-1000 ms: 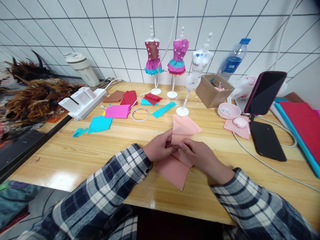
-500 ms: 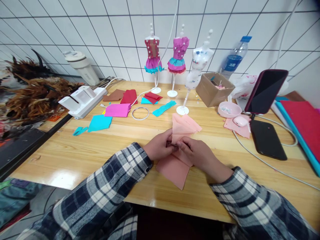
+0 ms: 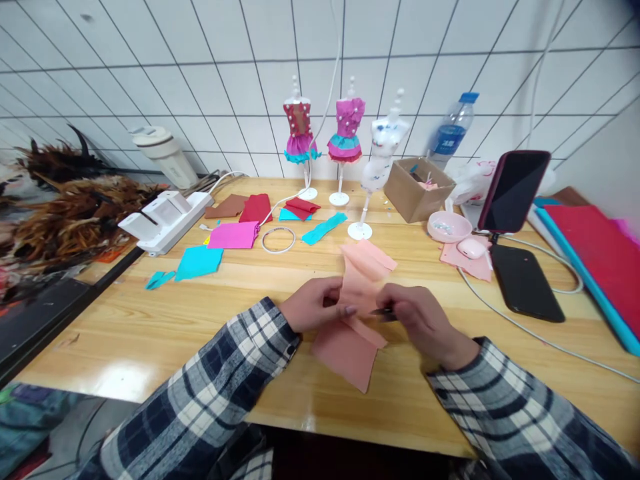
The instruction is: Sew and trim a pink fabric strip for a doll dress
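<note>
My left hand pinches a salmon-pink piece of crepe paper at its gathered middle, thumb on top. The paper's lower part lies flat toward me, while its upper part stands up beyond the fingers. Just right of it, my right hand is closed around a small dark tool whose tip points left at the paper; motion blurs it, so its kind is unclear. Beyond the paper stands a white mini dress form.
Two dressed mini forms stand by the tiled wall. Coloured paper pieces and a bangle-like ring lie left. A cardboard box, pink bowl, propped phone, black flat device and white cable are right.
My right hand has drawn away from the left, to the right, and the dark tool in it now shows. The view has tilted up slightly.
</note>
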The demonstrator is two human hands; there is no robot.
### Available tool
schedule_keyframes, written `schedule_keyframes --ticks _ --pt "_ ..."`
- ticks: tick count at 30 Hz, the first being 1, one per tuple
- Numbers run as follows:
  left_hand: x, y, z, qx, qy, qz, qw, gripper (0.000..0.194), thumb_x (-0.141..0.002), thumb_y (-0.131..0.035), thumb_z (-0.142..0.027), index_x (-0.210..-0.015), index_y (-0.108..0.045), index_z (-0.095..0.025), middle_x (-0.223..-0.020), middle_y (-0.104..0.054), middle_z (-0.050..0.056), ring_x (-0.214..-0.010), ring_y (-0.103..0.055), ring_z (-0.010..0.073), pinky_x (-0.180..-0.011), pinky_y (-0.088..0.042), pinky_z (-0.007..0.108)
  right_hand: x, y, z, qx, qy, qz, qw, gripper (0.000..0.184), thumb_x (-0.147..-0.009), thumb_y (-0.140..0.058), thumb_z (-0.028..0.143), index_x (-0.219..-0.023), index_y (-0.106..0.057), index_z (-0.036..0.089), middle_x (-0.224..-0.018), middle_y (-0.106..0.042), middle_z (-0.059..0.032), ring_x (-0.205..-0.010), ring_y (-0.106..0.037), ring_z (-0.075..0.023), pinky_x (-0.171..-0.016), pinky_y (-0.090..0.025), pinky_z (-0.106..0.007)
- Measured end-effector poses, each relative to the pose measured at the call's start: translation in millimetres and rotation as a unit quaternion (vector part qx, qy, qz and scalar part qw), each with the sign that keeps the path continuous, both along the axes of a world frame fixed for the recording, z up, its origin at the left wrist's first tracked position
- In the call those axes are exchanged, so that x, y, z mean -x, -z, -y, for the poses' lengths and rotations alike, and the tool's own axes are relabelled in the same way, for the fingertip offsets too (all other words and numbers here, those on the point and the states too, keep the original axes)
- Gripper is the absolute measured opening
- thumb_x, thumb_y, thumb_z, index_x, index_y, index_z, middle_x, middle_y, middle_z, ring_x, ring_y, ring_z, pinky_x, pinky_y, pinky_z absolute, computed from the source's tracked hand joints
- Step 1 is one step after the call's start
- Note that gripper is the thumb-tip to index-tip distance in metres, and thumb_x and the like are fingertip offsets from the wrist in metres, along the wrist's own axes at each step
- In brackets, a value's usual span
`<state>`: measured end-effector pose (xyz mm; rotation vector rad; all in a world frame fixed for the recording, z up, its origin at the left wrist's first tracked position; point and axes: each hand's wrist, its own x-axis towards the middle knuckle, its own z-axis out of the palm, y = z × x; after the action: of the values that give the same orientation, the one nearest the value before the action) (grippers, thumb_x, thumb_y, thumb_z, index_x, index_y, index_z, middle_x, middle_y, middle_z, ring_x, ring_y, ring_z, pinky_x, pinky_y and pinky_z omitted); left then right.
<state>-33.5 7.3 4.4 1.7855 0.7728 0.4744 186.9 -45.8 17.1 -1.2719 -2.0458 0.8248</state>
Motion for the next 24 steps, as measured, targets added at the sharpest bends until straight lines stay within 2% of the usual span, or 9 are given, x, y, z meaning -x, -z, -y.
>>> schedule_keyframes --ticks 2,4,6,9,11,14,18,21,24 --pt "5 -1.4 -1 0.015 0.051 -0.009 0.999 0.040 -0.084 -0.056 -0.054 -0.075 -0.055 -0.015 -0.064 -0.044 -0.004 -0.060 -0.043 0.0105 -0.055 -0.032 0.022 -5 -1.3 0 -0.023 0.067 -0.032 0.997 0.071 -0.089 -0.012 0.075 -0.089 -0.059 0.022 -0.068 -0.060 -0.0020 -0.061 -0.054 -0.0172 -0.060 -0.039 -0.028" --pt "8 -1.7 -1 -0.030 0.069 -0.046 0.996 0.046 -0.081 -0.057 -0.058 -0.064 -0.048 -0.016 -0.061 -0.040 -0.004 -0.058 -0.039 0.0099 -0.054 -0.030 0.023 -4 1.0 -4 0.002 0.127 0.032 0.991 0.060 -0.091 -0.028 0.071 -0.105 -0.061 0.023 -0.076 -0.067 -0.0031 -0.067 -0.060 -0.0193 -0.062 -0.041 -0.030" --pt "8 -2.4 0 -0.105 0.066 -0.089 0.988 0.046 -0.076 -0.063 -0.058 -0.062 -0.048 -0.017 -0.060 -0.042 -0.004 -0.059 -0.039 0.0110 -0.055 -0.031 0.024 0 4.7 -11 0.036 0.128 0.121 0.984 0.046 -0.089 -0.047 0.060 -0.118 -0.061 0.026 -0.095 -0.073 -0.0043 -0.082 -0.066 -0.0226 -0.070 -0.044 -0.031" --pt "5 -7.3 5 -0.180 0.061 -0.144 0.971 0.042 -0.068 -0.073 -0.056 -0.072 -0.059 -0.017 -0.068 -0.054 0.000 -0.066 -0.048 0.0160 -0.062 -0.038 0.028 2 7.4 -18 0.044 0.126 0.206 0.969 0.046 -0.085 -0.057 0.055 -0.124 -0.060 0.030 -0.115 -0.071 -0.0048 -0.101 -0.066 -0.0267 -0.078 -0.046 -0.034" --pt "3 -12.8 9 -0.207 0.087 -0.146 0.964 0.041 -0.069 -0.076 -0.048 -0.096 -0.065 -0.019 -0.090 -0.064 0.005 -0.083 -0.055 0.0214 -0.075 -0.044 0.033 -4 6.2 -21 0.047 0.166 0.256 0.951 0.046 -0.086 -0.055 0.053 -0.124 -0.060 0.029 -0.111 -0.072 -0.0070 -0.099 -0.067 -0.0278 -0.074 -0.046 -0.034" --pt "1 -18.9 13 -0.238 0.113 -0.165 0.950 0.066 -0.068 -0.079 -0.039 -0.128 -0.055 -0.027 -0.123 -0.059 0.008 -0.108 -0.052 0.0276 -0.095 -0.040 0.041 -17 1.3 -23 0.063 0.227 0.319 0.918 0.040 -0.090 -0.049 0.052 -0.113 -0.065 0.024 -0.099 -0.074 -0.0112 -0.090 -0.068 -0.0290 -0.065 -0.043 -0.034" --pt "6 -18.8 13 -0.250 0.065 -0.262 0.930 0.073 -0.055 -0.085 -0.048 -0.118 -0.059 -0.021 -0.115 -0.060 0.009 -0.105 -0.051 0.0310 -0.093 -0.035 0.046 -35 -3.0 -27 0.101 0.283 0.374 0.877 0.044 -0.089 -0.043 0.059 -0.101 -0.065 0.022 -0.094 -0.073 -0.0152 -0.086 -0.069 -0.0340 -0.060 -0.040 -0.036" --pt "11 -17.2 10 -0.255 0.047 -0.261 0.930 0.075 -0.054 -0.086 -0.049 -0.118 -0.058 -0.024 -0.112 -0.061 0.006 -0.106 -0.050 0.0290 -0.096 -0.030 0.047 -48 -2.4 -29 0.126 0.291 0.391 0.864 0.042 -0.089 -0.045 0.056 -0.102 -0.064 0.022 -0.095 -0.073 -0.0156 -0.088 -0.068 -0.0344 -0.060 -0.041 -0.036" --pt "13 -15.9 8 -0.253 0.039 -0.264 0.930 0.062 -0.055 -0.086 -0.049 -0.107 -0.063 -0.025 -0.106 -0.062 0.004 -0.104 -0.051 0.0269 -0.096 -0.029 0.045 -60 -2.1 -29 0.134 0.307 0.392 0.857 0.041 -0.088 -0.047 0.052 -0.108 -0.064 0.020 -0.097 -0.073 -0.0170 -0.088 -0.068 -0.0343 -0.060 -0.040 -0.036"
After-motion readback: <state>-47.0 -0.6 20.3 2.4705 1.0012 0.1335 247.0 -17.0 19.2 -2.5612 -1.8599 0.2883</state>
